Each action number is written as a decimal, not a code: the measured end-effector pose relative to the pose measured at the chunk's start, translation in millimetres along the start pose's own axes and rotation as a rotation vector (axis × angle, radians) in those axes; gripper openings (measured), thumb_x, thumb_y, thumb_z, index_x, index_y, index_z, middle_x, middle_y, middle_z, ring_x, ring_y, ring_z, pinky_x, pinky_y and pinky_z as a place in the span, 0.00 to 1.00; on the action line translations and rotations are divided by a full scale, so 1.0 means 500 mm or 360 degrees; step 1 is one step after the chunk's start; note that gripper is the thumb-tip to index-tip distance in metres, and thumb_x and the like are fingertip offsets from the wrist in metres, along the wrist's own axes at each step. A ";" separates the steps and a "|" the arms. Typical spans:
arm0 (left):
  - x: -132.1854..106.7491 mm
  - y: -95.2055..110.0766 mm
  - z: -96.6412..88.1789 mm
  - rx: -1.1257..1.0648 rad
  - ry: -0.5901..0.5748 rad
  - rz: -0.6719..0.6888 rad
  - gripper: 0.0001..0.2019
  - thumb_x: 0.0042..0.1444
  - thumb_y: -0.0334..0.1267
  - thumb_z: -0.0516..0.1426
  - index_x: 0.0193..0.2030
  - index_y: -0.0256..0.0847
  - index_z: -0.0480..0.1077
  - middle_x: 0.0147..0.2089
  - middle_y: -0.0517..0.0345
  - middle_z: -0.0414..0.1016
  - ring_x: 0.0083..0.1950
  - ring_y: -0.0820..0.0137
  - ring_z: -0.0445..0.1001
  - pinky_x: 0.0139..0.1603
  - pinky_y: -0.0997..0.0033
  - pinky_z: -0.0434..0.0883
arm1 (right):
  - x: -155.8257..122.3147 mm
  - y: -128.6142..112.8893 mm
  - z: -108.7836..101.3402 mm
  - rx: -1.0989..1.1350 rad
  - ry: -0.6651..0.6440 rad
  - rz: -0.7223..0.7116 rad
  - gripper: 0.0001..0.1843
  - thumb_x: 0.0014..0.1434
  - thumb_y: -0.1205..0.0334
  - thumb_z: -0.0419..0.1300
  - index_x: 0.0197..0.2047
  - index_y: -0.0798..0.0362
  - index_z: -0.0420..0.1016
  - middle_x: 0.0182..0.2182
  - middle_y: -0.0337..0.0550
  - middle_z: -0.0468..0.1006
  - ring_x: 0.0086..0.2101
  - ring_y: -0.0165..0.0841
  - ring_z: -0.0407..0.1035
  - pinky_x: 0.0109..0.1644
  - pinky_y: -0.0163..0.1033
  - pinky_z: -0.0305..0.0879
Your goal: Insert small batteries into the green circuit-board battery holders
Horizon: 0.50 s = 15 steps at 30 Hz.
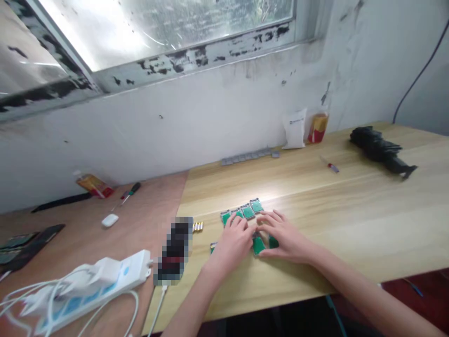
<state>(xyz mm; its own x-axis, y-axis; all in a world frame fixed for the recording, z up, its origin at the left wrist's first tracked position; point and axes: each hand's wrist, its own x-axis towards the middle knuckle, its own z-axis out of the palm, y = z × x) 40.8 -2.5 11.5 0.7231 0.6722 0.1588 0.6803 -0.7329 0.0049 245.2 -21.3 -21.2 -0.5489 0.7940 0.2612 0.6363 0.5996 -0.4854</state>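
Both hands over green boards, mid-table, toward the front edge.
We have a power strip crowding the left, pixelated device unreadable; left hand and right hand with fingers bent, slightly apart, partly covering boards, can't tell if clamped; wooden tabletop stretching right to screwdriver and black bundle, stained wall behind.
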 end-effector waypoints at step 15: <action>-0.012 -0.012 0.015 -0.0928 0.0260 -0.0304 0.01 0.58 0.35 0.61 0.36 0.43 0.75 0.38 0.59 0.78 0.46 0.65 0.73 0.61 0.53 0.63 | -0.003 0.004 0.003 0.0015 -0.0005 0.0025 0.28 0.55 0.39 0.61 0.53 0.47 0.71 0.57 0.49 0.68 0.64 0.46 0.51 0.68 0.59 0.39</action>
<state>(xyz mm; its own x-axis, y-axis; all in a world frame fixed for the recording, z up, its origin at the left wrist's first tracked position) 33.2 -1.6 3.3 0.5363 0.8060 0.2504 0.5851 -0.5689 0.5779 246.3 -21.2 -23.9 -0.5404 0.8031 0.2509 0.6398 0.5859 -0.4974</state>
